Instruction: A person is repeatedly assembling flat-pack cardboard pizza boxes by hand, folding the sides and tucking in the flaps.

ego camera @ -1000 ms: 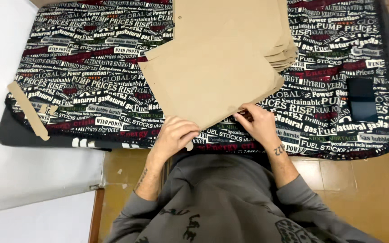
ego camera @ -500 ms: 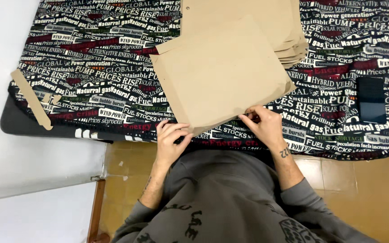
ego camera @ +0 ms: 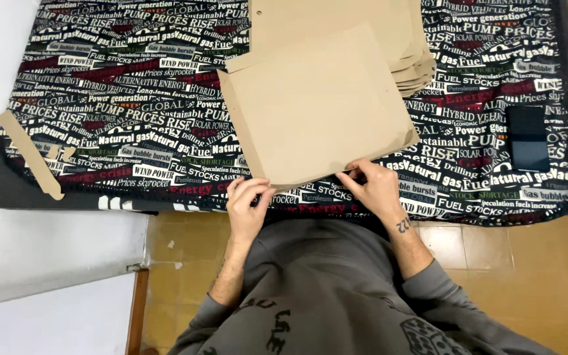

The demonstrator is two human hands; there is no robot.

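While the brown sheet (ego camera: 320, 112) sits slightly rotated since earlier, left hand (ego camera: 248, 210) fingers curled off it, right hand (ego camera: 376, 187) fingers pinching its near edge

Both forearms reach forward from grey sleeves pushed up past the wrists. The left hand (ego camera: 248, 209) lies palm down, fingers curled inward, knuckles up. The right hand (ego camera: 375, 187) angles toward the left one, its fingers bent and seemingly pinched together at the tips. The hands sit near each other, apart.
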